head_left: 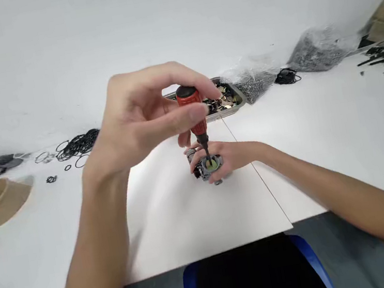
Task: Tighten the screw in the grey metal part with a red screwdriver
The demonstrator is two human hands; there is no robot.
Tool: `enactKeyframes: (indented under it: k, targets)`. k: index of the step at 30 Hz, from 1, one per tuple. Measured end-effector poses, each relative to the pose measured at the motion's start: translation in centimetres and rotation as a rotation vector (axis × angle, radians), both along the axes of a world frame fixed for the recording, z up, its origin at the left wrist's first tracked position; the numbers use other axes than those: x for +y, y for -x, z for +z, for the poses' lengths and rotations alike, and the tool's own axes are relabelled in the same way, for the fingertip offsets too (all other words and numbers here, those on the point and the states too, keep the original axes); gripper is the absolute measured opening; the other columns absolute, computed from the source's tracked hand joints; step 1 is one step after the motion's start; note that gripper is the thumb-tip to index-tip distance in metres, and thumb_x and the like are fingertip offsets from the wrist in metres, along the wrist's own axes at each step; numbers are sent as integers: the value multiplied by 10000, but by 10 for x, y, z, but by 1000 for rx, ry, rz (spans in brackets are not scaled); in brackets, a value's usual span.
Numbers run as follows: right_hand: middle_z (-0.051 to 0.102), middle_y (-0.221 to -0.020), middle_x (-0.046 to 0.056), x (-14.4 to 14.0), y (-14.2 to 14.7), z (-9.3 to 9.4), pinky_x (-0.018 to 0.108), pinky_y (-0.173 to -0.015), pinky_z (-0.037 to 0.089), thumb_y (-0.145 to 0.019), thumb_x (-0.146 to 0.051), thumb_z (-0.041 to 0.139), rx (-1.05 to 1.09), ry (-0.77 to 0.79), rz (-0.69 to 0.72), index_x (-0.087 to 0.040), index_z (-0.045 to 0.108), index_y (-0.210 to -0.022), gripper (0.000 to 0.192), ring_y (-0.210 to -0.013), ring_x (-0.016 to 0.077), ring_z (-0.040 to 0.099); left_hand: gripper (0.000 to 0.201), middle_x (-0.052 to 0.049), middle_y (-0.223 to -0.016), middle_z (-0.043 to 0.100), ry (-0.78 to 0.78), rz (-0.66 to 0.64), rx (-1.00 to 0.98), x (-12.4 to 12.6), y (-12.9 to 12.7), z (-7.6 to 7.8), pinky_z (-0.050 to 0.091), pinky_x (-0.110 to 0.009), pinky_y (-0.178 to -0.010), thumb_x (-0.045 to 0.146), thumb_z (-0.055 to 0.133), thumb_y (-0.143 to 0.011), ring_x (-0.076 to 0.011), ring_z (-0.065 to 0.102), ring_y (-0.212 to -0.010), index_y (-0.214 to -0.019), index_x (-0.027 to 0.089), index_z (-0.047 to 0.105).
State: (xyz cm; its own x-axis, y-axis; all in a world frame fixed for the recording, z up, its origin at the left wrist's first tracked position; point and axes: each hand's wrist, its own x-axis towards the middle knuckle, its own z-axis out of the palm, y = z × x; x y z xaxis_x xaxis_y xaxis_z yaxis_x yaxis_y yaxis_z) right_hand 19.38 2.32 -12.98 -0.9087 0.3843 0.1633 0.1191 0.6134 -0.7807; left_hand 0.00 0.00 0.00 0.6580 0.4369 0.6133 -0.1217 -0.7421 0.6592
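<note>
Centrally in the head view, a grey carburetor (203, 170) lies on the desk (176, 225), the right hand (227, 154) gripping it from three o'clock. The left hand (132, 117) pinches a red-handled screwdriver (199, 128), tip inside the carburetor's round opening (213, 164). A metal tray (231, 111) sits toward one o'clock.

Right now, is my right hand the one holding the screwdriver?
No, your left hand holds the red screwdriver, while your right hand holds the metal part under its tip.
</note>
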Motion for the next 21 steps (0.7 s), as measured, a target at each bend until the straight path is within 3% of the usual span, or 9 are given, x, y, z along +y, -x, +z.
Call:
enactKeyframes:
  k: [3, 6, 9, 13, 17, 21]
  targets:
    - [429, -1357, 63, -1, 0, 3, 361, -1135, 322, -776, -298, 749, -9, 17, -14, -248, 641, -1151, 394, -1364, 219, 351, 346, -48, -820, 683, 4, 112, -106, -5, -6, -4, 501, -217, -367, 44, 747, -716, -148, 682, -591, -1054, 109, 713]
    - [417, -1367, 61, -1, 0, 3, 367, -1124, 339, -768, -277, 754, -10, 30, -13, -253, 643, -1148, 397, -1352, 217, 368, 382, -82, -847, 693, 47, 92, -65, -7, -6, -3, 493, -226, -362, 28, 666, -788, -183, 699, -663, -1166, 85, 664]
    - [413, -1368, 61, -1, 0, 3, 369, -1128, 333, -768, -273, 754, -9, 32, -9, -257, 641, -1155, 403, -1361, 218, 354, 307, -80, -894, 681, 64, 22, 4, -6, -3, 0, 506, -246, -378, 21, 567, -844, -180, 688, -680, -1110, 108, 693]
    - [433, -1339, 59, -1, 0, 3, 389, -1133, 327, -777, -297, 747, -26, 37, -24, -266, 636, -1167, 407, -1364, 230, 345, 264, -39, -859, 674, 25, 24, -50, -6, -6, -2, 520, -230, -392, 56, 694, -768, -113, 643, -580, -1011, 147, 742]
    - [401, -1375, 53, -1, 0, 3, 383, -1141, 317, -765, -292, 755, -28, 35, -23, -270, 640, -1157, 409, -1370, 231, 341, 327, -81, -865, 695, 55, 114, -78, -9, -6, -3, 506, -242, -378, 95, 684, -799, -155, 672, -631, -1122, 137, 707]
    - [413, -1370, 54, 0, 0, 1, 378, -1141, 314, -772, -306, 748, -27, 34, -11, -270, 636, -1159, 405, -1368, 230, 341, 195, -91, -819, 697, 97, 81, -1, -5, 0, -1, 513, -252, -397, 156, 638, -850, -162, 664, -607, -1024, 124, 721]
